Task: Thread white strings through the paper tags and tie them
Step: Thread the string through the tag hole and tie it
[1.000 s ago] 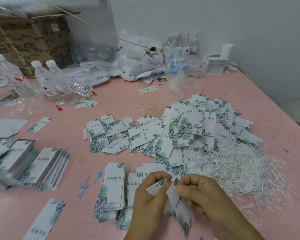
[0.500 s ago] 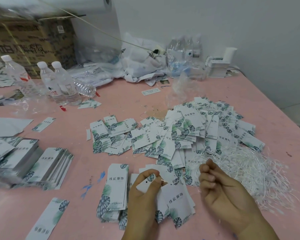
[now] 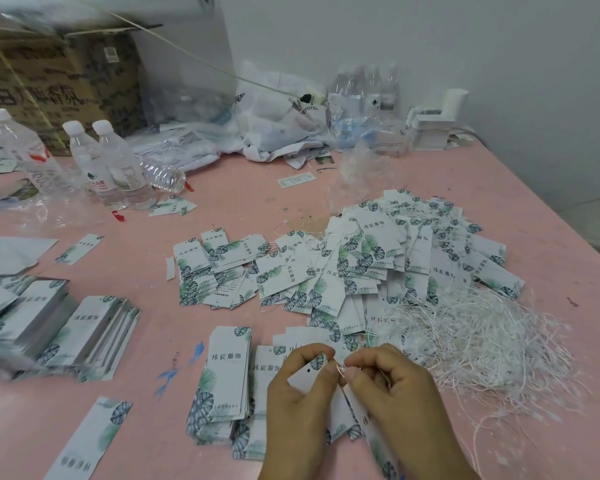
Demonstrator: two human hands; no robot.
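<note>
The left hand [image 3: 300,393] pinches a paper tag [image 3: 307,374] by its punched end. The right hand [image 3: 394,393], fingers curled, pinches a thin white string [image 3: 342,370] just beside it.

The tags [image 3: 329,271] are smooth white paper printed with green leaves. The strings [image 3: 482,337] look thin and fibrous. The pink tabletop [image 3: 243,199] is matt (scuffed, with blue marks). The bottles [image 3: 118,168] are clear glossy plastic; the box [image 3: 49,81] is rough brown cardboard.
</note>
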